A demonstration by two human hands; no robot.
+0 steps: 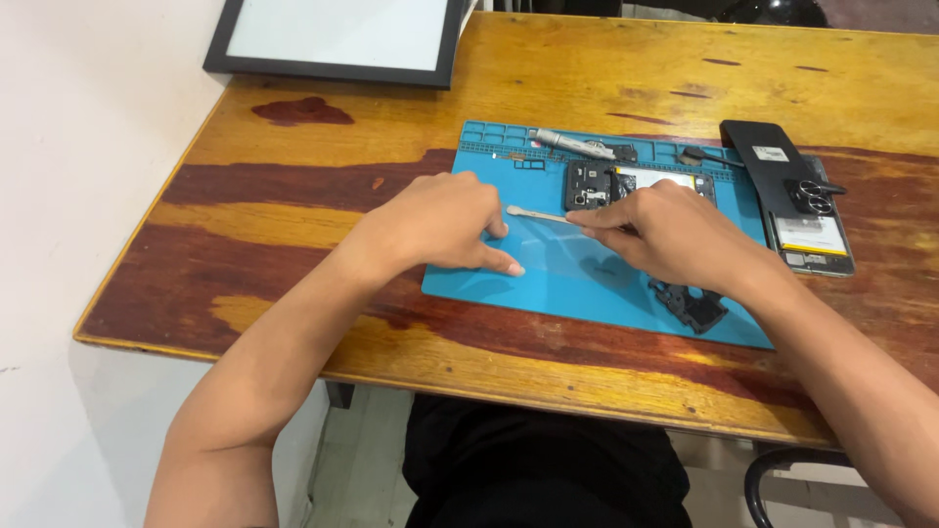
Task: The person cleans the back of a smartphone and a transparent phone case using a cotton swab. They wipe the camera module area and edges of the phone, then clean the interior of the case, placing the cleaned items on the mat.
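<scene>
While pinched, spudger between right-hand fingers.

A thin metal pry tool lies level across the blue mat.

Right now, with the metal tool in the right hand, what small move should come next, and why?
Probably slide the tool under the clear sheet's edge. The right hand pinches it with its tip at that edge, and the left hand presses the sheet on the blue mat.
</scene>
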